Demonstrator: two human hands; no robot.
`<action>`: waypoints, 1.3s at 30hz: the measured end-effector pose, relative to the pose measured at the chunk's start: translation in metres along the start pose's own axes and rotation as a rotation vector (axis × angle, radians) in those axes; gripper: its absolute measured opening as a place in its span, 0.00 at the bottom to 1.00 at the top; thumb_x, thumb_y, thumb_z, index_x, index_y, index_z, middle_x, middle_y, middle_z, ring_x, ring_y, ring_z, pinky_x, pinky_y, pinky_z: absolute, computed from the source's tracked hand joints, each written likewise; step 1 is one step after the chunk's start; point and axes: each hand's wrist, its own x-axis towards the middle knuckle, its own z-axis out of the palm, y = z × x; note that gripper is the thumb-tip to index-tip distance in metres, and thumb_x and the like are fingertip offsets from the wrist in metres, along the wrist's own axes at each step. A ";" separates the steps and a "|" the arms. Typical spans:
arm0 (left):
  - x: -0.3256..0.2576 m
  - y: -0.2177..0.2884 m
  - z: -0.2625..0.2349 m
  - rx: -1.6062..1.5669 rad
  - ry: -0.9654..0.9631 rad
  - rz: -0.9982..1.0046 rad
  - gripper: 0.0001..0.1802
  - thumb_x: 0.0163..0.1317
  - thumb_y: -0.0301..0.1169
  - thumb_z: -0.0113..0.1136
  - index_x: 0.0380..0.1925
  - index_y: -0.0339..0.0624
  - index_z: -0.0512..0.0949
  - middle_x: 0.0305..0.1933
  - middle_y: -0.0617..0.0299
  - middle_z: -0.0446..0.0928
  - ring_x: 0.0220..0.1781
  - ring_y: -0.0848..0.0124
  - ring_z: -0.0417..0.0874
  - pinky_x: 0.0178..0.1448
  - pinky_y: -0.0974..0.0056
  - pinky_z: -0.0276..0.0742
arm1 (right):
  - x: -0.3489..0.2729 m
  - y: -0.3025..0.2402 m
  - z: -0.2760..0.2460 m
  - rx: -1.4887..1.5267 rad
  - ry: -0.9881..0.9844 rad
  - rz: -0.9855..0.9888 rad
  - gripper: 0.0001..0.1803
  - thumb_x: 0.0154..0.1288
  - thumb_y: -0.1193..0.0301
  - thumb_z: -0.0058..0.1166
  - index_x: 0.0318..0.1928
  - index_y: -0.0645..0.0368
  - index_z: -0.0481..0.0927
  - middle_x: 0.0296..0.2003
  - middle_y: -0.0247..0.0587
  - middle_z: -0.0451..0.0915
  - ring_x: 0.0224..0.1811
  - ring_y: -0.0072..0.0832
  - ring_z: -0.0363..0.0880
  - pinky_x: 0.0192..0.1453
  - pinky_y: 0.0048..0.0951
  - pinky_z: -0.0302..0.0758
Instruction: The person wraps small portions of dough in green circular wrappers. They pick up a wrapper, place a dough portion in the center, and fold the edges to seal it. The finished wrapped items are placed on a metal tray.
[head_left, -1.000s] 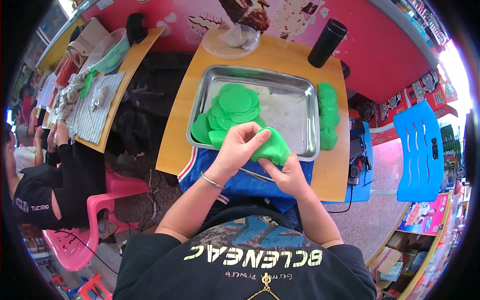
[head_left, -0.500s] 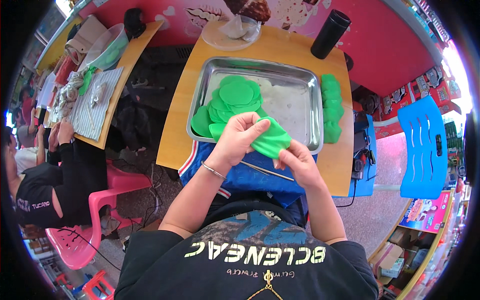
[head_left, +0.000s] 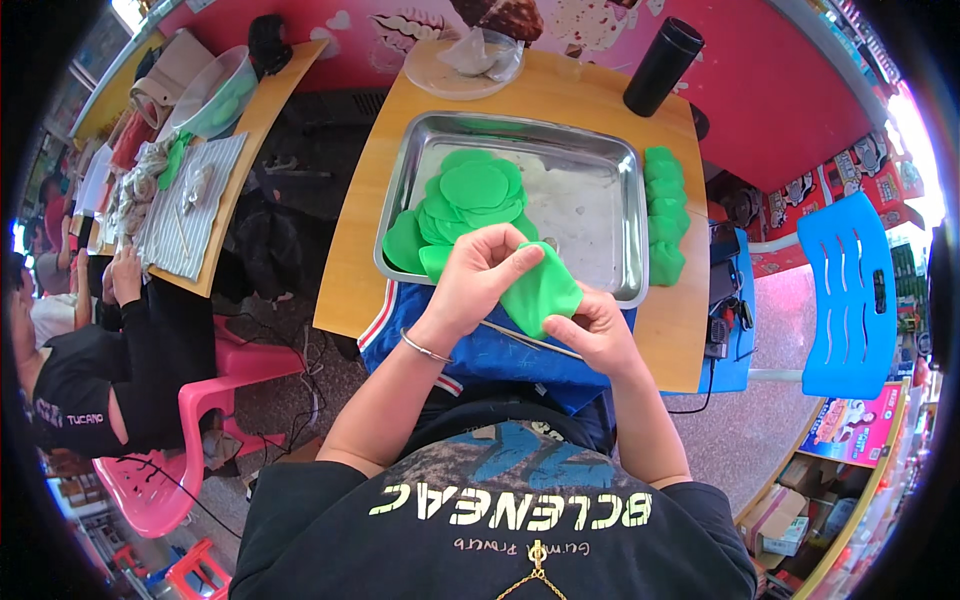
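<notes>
A thin, bendy green sheet is stretched between my two hands over the near edge of a metal tray. My left hand pinches its upper left part between thumb and fingers. On the other side, my right hand grips the lower right edge, thumb on top. A loose pile of flat green discs lies in the tray's left half, beyond my left hand. Under my hands, a thin stick rests on blue cloth across my lap.
Green rounded pieces line up along the tray's right side. A black tumbler and a clear plastic dish stand at the table's back. Right is a blue chair; left, a person on a pink chair works at another table.
My right hand has drawn the sheet's free end slightly down and towards me, so the sheet hangs more steeply. My left hand keeps its pinch nearly in place.
</notes>
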 end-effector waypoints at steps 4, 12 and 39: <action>0.000 0.005 -0.002 0.114 0.057 0.298 0.16 0.58 0.40 0.59 0.38 0.38 0.75 0.35 0.65 0.76 0.38 0.77 0.74 0.42 0.71 0.70 | -0.009 0.002 -0.001 0.346 0.103 0.208 0.10 0.63 0.68 0.52 0.32 0.62 0.78 0.29 0.32 0.75 0.28 0.15 0.69 0.31 0.17 0.64; -0.002 0.011 -0.005 0.610 -0.146 0.707 0.12 0.36 0.24 0.69 0.25 0.42 0.80 0.33 0.63 0.77 0.40 0.64 0.79 0.46 0.62 0.73 | -0.006 -0.010 0.003 0.680 0.143 0.337 0.16 0.67 0.58 0.45 0.31 0.58 0.74 0.23 0.29 0.70 0.23 0.16 0.63 0.25 0.18 0.59; -0.011 0.006 -0.002 0.067 -0.202 -0.028 0.17 0.64 0.32 0.52 0.15 0.41 0.67 0.18 0.77 0.62 0.22 0.87 0.58 0.24 0.76 0.54 | 0.007 -0.026 -0.004 -0.191 -0.262 0.204 0.05 0.53 0.76 0.50 0.30 0.65 0.75 0.21 0.32 0.72 0.24 0.17 0.66 0.29 0.23 0.66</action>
